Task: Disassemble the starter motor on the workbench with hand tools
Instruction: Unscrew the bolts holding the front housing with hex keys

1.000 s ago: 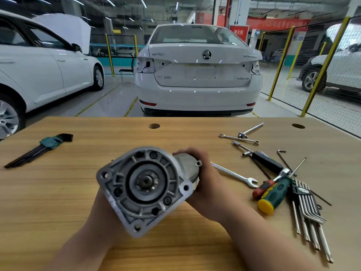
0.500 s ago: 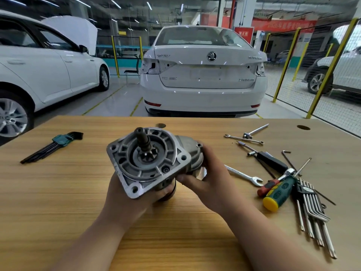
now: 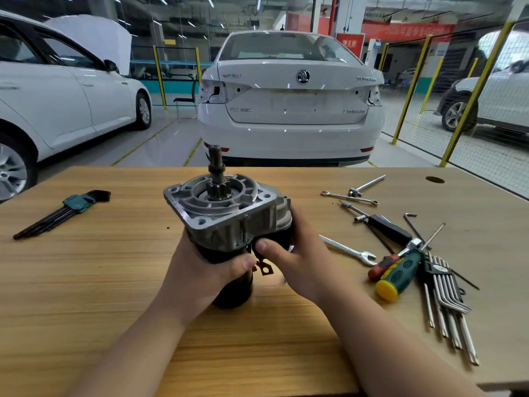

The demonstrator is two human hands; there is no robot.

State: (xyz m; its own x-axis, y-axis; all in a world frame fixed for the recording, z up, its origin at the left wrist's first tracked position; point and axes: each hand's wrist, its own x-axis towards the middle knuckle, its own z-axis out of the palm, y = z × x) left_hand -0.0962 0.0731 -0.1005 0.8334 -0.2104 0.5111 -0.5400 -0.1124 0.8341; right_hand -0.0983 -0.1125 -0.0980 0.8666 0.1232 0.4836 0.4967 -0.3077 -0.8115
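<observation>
Hex keys [image 3: 61, 213] lie near the left edge of the bench [image 3: 86, 282]. Your left hand [image 3: 200, 276] curls tight around the motor [image 3: 229, 219], which is upright at the bench's middle, gear end up. Your right hand [image 3: 297, 259] grips its other side. A screwdriver [image 3: 399, 273] lies toward the right edge.

Bright, even light falls from ceiling strip lights [image 3: 210, 0]; the glossy floor [image 3: 169, 136] mirrors them; shadows on the workbench [image 3: 86, 282] are soft; wide-angle distortion bends the edges; the far background looks slightly blurred.
</observation>
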